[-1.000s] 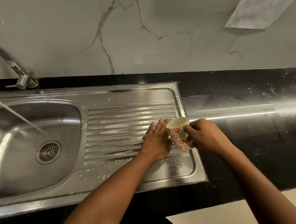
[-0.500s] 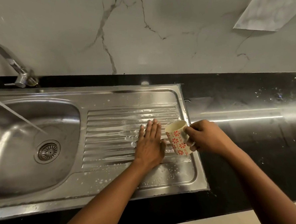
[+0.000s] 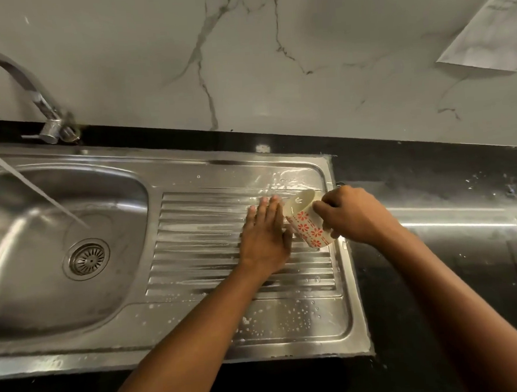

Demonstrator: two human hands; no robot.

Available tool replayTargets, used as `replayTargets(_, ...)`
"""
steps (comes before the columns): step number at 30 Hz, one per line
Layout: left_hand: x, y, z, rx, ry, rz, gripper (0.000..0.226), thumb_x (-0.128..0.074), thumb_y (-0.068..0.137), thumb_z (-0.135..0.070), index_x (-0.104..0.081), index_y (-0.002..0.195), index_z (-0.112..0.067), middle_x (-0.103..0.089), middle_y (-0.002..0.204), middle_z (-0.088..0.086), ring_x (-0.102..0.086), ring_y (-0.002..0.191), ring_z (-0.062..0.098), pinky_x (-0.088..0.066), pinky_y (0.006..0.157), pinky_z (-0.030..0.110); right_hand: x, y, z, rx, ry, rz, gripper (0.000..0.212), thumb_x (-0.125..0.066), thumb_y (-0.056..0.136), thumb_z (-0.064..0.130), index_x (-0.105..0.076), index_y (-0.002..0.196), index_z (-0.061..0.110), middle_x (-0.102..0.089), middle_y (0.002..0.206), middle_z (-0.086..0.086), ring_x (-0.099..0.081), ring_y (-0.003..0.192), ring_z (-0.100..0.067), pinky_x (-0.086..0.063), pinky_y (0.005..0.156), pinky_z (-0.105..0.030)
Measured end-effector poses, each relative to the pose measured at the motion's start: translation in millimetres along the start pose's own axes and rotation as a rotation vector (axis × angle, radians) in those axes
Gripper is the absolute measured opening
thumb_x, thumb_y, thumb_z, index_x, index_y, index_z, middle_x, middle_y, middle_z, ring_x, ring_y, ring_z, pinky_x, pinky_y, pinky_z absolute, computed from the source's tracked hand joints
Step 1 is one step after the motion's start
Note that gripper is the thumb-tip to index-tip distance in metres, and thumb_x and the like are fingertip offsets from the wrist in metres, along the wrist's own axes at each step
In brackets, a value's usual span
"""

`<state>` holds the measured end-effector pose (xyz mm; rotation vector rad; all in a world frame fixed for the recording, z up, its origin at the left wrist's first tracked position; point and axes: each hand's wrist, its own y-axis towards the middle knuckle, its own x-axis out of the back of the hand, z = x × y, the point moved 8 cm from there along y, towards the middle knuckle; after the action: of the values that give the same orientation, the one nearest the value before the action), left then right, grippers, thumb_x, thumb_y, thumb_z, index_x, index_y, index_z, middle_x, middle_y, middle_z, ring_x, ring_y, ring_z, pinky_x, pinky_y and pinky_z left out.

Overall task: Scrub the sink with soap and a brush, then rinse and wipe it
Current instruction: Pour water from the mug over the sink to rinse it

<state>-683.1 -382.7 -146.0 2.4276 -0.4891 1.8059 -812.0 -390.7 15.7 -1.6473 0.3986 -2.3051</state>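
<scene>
The mug (image 3: 305,220) has tipped over further since a moment ago, its mouth now pointing up and away toward the back of the drainboard, and the left hand (image 3: 264,238) has slid up alongside it. Inside the mug I see only pale cream wall, with a glint near the rim; whether there's water left in it, I cannot tell. Cream ceramic, that mug, with red flower prints around the outside. The right hand (image 3: 353,214) has it gripped, fingers curled tight around the handle side, knuckles up. The left hand lies flat on the ribbed drainboard (image 3: 198,229), fingers straight and pressed together, fingertips just at the mug's rim. The sink (image 3: 183,330) is stainless steel, shiny, set in a black countertop (image 3: 432,185); white soapy flecks and droplets dot its front edge and streak the ridges. On the left the rounded basin (image 3: 22,264) holds a round slotted drain (image 3: 87,259), and a thin stream of water runs slantwise from the curved tap (image 3: 17,77) into it. Behind, a veined marble wall (image 3: 273,58).
</scene>
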Motion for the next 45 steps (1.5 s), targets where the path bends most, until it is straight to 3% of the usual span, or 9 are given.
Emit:
replayTargets(5, 3, -16, 27, 0.189, -0.022, -0.021, 0.077, -0.005, 0.109, -0.057, 0.009, 0.167, -0.008, 0.017, 0.174, 0.015, 0.015, 0.163, 0.032, 0.003, 0.132, 0.054, 4, -2, -10, -0.03, 0.18, 0.047, 0.03, -0.053, 0.106, 0.036, -0.074, 0.098, 0.017, -0.076, 0.077, 0.005, -0.075, 0.062, -0.01, -0.066, 0.071, -0.037)
replayTargets(9, 2, 7, -3, 0.026, -0.04, 0.009, 0.075, -0.007, 0.109, -0.056, 0.01, 0.168, -0.012, 0.016, 0.176, 0.012, 0.016, 0.162, 0.033, 0.004, 0.131, 0.057, 14, 8, -19, -0.073, 0.187, 0.041, 0.027, -0.054, 0.106, 0.035, -0.073, 0.099, 0.017, -0.076, 0.078, 0.003, -0.076, 0.063, -0.011, -0.065, 0.068, -0.033)
replayTargets(13, -1, 43, -32, -0.147, 0.01, 0.034, 0.072, -0.011, 0.105, -0.05, 0.003, 0.169, -0.02, 0.006, 0.178, 0.008, 0.008, 0.164, 0.031, 0.002, 0.131, 0.058, 25, 33, -22, -0.056, -0.034, -0.031, 0.034, -0.051, 0.105, 0.042, -0.076, 0.097, 0.019, -0.076, 0.079, 0.006, -0.074, 0.06, -0.01, -0.065, 0.07, -0.036)
replayTargets(18, -3, 65, -18, -0.102, 0.021, 0.018, 0.069, -0.018, 0.11, -0.051, -0.005, 0.17, -0.02, -0.01, 0.178, 0.009, 0.002, 0.165, 0.028, 0.004, 0.132, 0.05, 30, 66, 3, 0.007, -0.355, -0.135, 0.041, -0.048, 0.101, 0.049, -0.076, 0.101, 0.02, -0.075, 0.092, 0.0, -0.071, 0.068, -0.018, -0.064, 0.069, -0.04)
replayTargets(23, 8, 60, 16, 0.029, 0.026, -0.06, 0.073, -0.021, 0.11, -0.052, 0.0, 0.17, -0.015, -0.007, 0.178, 0.013, -0.002, 0.165, 0.032, -0.007, 0.133, 0.051, 16, 83, 39, 0.137, -0.498, -0.149, 0.041, -0.048, 0.102, 0.049, -0.075, 0.097, 0.018, -0.072, 0.083, 0.002, -0.065, 0.062, -0.014, -0.058, 0.06, -0.03)
replayTargets(27, 18, 40, 62, 0.17, 0.019, -0.087, 0.072, -0.015, 0.111, -0.053, -0.002, 0.169, -0.013, -0.002, 0.178, 0.012, 0.001, 0.165, 0.031, -0.007, 0.133, 0.052, 7, 86, 46, 0.195, -0.327, -0.079, 0.038, -0.052, 0.102, 0.046, -0.077, 0.102, 0.018, -0.077, 0.096, 0.002, -0.071, 0.068, -0.014, -0.062, 0.063, -0.032)
replayTargets(33, 31, 4, 113, 0.409, -0.004, -0.079, 0.077, -0.01, 0.11, -0.057, 0.008, 0.167, -0.009, 0.014, 0.175, 0.015, 0.012, 0.163, 0.033, 0.002, 0.133, 0.053, 6, 74, 20, 0.089, 0.188, 0.092, 0.027, -0.055, 0.106, 0.034, -0.074, 0.097, 0.016, -0.077, 0.084, 0.004, -0.077, 0.066, -0.011, -0.065, 0.073, -0.035)
replayTargets(41, 27, 67, 19, -0.072, -0.042, 0.0, 0.068, -0.028, 0.111, -0.046, -0.006, 0.17, -0.018, -0.001, 0.178, 0.007, 0.006, 0.164, 0.028, -0.003, 0.132, 0.056, 18, 79, 0, 0.049, -0.139, -0.034, 0.032, -0.054, 0.104, 0.042, -0.076, 0.103, 0.019, -0.076, 0.084, 0.007, -0.074, 0.059, -0.009, -0.066, 0.066, -0.035)
replayTargets(45, 19, 81, 15, -0.133, -0.013, 0.039, 0.067, -0.029, 0.111, -0.046, -0.01, 0.17, -0.019, -0.006, 0.178, 0.006, 0.0, 0.165, 0.028, -0.003, 0.133, 0.053, 20, 80, 6, 0.05, -0.232, -0.117, 0.035, -0.053, 0.103, 0.045, -0.077, 0.102, 0.02, -0.076, 0.089, 0.004, -0.073, 0.064, -0.012, -0.065, 0.065, -0.037)
